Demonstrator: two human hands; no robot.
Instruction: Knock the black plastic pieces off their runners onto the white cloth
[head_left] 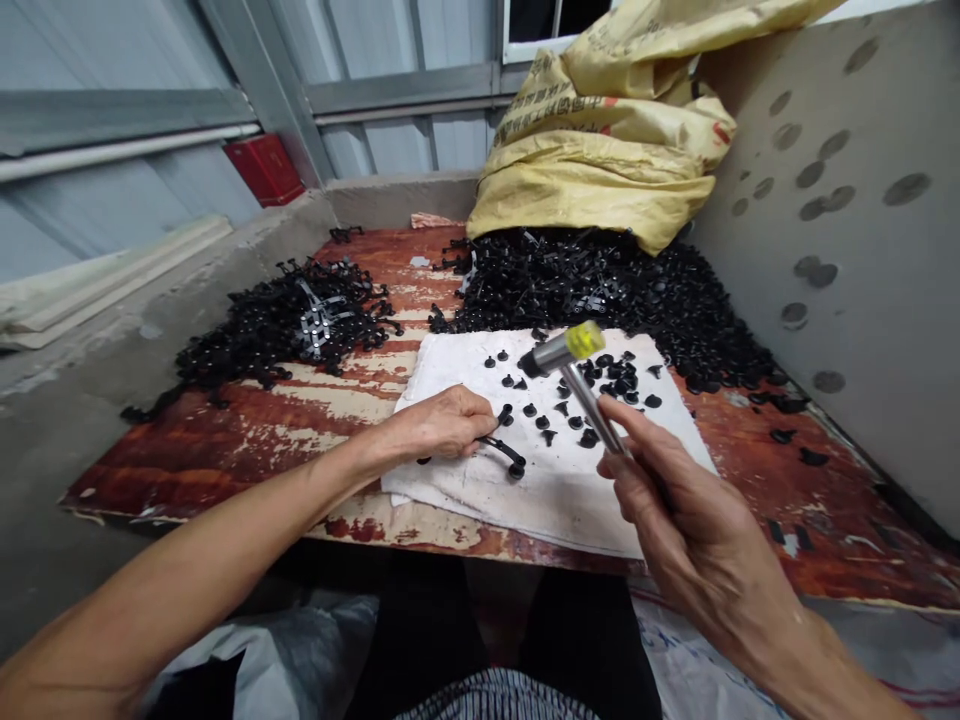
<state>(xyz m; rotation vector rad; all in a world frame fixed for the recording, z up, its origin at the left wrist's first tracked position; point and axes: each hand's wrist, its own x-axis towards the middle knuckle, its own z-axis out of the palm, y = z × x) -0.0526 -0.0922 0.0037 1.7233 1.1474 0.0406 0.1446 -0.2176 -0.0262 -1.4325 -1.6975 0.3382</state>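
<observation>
My left hand (448, 424) is closed on a small black branched part (504, 452) with round ends, holding it low over the white cloth (450, 365). In my right hand (682, 500) is a mallet (592, 405), gripped by its metal handle. Its head is raised above the cloth, with a yellow face on the right end and a black face on the left. Several small black suction-cup-like pieces (619, 376) lie scattered on the cloth around and behind the mallet. My left fingers hide one side of the branched part.
A heap of black branched parts (262, 325) lies at the left of the worn red-brown board (352, 395). Behind the cloth, a larger heap of black pieces (570, 285) spills from a yellow woven sack (600, 170). A spotted pale panel (862, 230) borders the right side.
</observation>
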